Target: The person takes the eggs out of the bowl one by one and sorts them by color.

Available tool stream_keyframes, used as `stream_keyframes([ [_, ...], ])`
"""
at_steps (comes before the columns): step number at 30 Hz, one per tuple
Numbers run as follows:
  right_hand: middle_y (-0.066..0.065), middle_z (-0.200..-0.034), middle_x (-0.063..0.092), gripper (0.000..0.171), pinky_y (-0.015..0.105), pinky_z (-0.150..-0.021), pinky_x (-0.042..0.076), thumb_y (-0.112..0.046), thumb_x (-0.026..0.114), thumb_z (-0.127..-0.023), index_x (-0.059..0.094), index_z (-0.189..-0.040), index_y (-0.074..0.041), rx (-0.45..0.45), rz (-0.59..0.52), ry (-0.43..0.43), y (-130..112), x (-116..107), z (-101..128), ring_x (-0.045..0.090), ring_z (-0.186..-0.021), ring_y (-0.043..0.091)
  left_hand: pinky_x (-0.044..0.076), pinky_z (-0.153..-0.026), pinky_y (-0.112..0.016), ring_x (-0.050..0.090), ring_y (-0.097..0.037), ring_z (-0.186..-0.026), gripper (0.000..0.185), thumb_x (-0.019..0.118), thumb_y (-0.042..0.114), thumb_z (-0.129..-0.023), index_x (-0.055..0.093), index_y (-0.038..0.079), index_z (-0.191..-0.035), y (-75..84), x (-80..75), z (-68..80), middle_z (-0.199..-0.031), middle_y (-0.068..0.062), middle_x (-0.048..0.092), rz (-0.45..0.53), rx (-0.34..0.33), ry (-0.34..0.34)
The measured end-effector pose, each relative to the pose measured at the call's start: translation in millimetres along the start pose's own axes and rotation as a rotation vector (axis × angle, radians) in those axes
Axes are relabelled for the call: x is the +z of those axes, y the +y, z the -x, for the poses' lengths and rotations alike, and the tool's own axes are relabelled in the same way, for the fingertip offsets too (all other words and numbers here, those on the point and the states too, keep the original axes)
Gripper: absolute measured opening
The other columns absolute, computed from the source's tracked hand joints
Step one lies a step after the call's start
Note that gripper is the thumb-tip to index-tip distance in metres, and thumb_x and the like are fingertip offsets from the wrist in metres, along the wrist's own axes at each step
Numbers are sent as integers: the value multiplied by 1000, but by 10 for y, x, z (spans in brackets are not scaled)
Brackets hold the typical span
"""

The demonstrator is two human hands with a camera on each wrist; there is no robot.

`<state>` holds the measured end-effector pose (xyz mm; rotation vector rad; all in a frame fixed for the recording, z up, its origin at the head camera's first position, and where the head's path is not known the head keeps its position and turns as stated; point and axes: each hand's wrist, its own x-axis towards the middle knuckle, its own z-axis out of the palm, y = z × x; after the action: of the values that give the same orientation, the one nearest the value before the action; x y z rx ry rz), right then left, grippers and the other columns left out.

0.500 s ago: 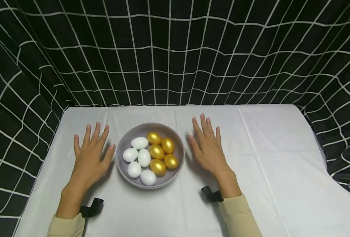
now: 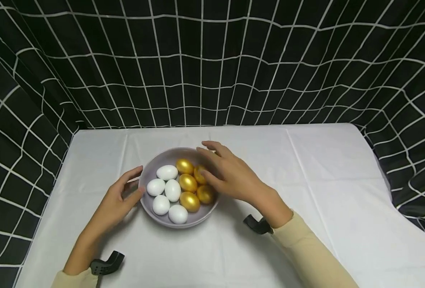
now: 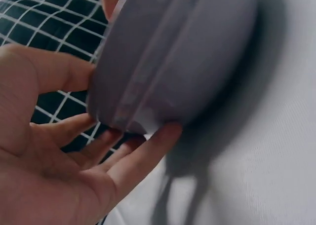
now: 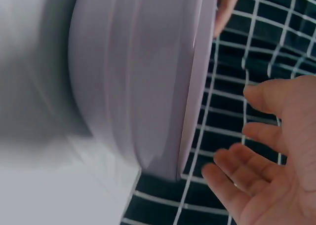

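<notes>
Scene: I am working at a table under a creased white cloth point(image 2: 306, 192), with a black curtain crossed by white grid lines point(image 2: 212, 60) hanging behind and to both sides.
Bowl: A round, shallow grey bowl point(image 2: 151, 162) is sitting near the middle of the table, a little left of centre.
Contents: Five smooth white eggs point(image 2: 167, 172) are lying in its left half; four shiny gold eggs point(image 2: 185, 166) are showing in its right half, one partly hidden under my fingers.
Left hand: My left hand point(image 2: 116, 202) is cupping the bowl's left wall, thumb near the rim and fingertips point(image 3: 165, 133) curling in against the underside, as the left wrist view shows.
Right hand: My right hand point(image 2: 230, 176) is hovering over the right side of the bowl, fingers relaxed and loosely spread above the gold eggs, gripping nothing; whether a fingertip is touching an egg I cannot tell.
Right wrist view: The bowl's outer wall point(image 4: 133, 87) is filling the frame, with my empty fingers point(image 4: 256, 170) beside the rim.
Progress: I judge this an early stage; every egg I can see is lying in the bowl, none is lifted, and none is resting on the cloth.
</notes>
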<state>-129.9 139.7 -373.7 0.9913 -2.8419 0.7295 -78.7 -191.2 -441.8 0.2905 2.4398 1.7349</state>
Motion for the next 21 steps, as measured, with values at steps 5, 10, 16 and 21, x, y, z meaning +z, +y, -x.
stream_keyframes([
  [5, 9, -143, 59, 44, 45, -106, 56, -26, 66, -104, 61, -145, -10, -25, -51, -164, -83, 21, -167, 65, -124, 25, 59, -97, -21, 54, -13, -141, 72, 67, 4, -102, 32, 5, -165, -50, 74, -21, -172, -19, 29, 233, -56, -122],
  [10, 11, -115, 65, 24, 40, -81, 58, -22, 68, -102, 69, -120, -7, -50, 58, -265, -173, 40, -425, 64, -87, 23, 60, -96, -25, 54, -4, -136, 75, 68, 3, -101, 30, 6, -165, -77, 71, -8, -169, -22, 31, 296, -82, -135],
  [16, 13, -111, 69, 22, 43, -88, 58, -22, 67, -102, 69, -117, -5, -40, 168, -473, -298, 60, -820, 64, -90, 26, 60, -95, -26, 56, -1, -133, 75, 68, 4, -101, 29, 7, -165, -45, -42, -7, -167, -23, 30, 296, -97, -135],
  [21, 12, -110, 70, 14, 41, -90, 58, -19, 67, -102, 69, -108, -6, -37, 189, -573, -317, 132, -964, 65, -92, 25, 61, -95, -31, 54, -10, -136, 76, 69, 5, -101, 28, 9, -166, -31, -78, -42, -167, -23, 31, 278, -113, -142],
])
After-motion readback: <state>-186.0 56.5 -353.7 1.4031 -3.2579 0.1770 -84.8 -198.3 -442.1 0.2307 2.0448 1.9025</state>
